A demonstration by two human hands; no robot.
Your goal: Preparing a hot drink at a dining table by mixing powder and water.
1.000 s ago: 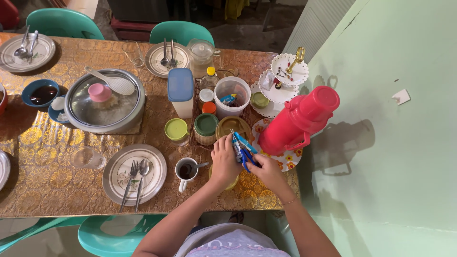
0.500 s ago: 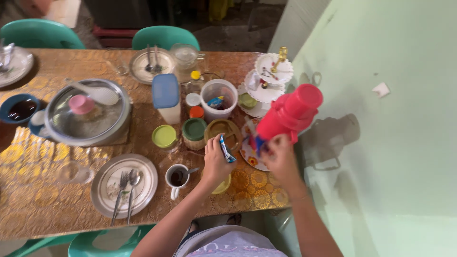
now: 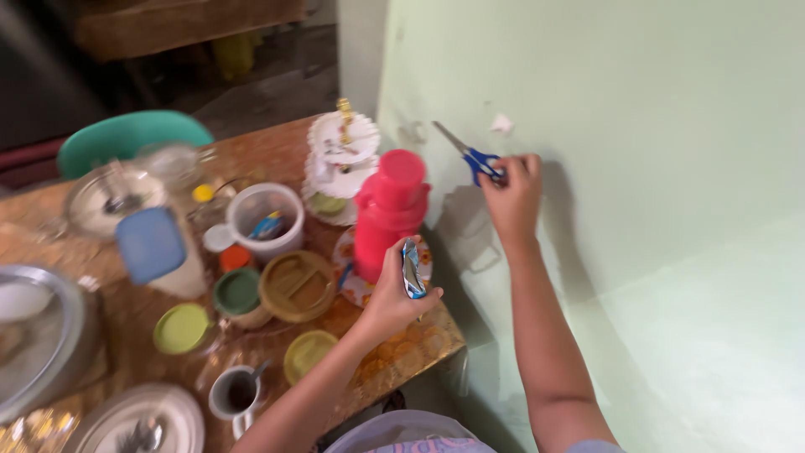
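My left hand (image 3: 394,294) holds a small blue and silver sachet (image 3: 412,268) upright above the table's near right corner, just in front of a tall red flask (image 3: 387,211). My right hand (image 3: 511,197) is raised against the pale green wall (image 3: 654,168) and grips blue-handled scissors (image 3: 470,155), whose blades point up and to the left. A white mug with dark drink and a spoon (image 3: 234,393) stands on the table below my left forearm.
On the patterned table (image 3: 411,340) stand a white tiered stand (image 3: 342,155), a white tub (image 3: 267,220), a blue-lidded container (image 3: 155,252), green and brown lidded jars, metal plates at the left and a teal chair (image 3: 134,138) behind.
My right hand has lifted off the table with the scissors and gone up to the wall. The left hand keeps the sachet. The camera has swung right and closer.
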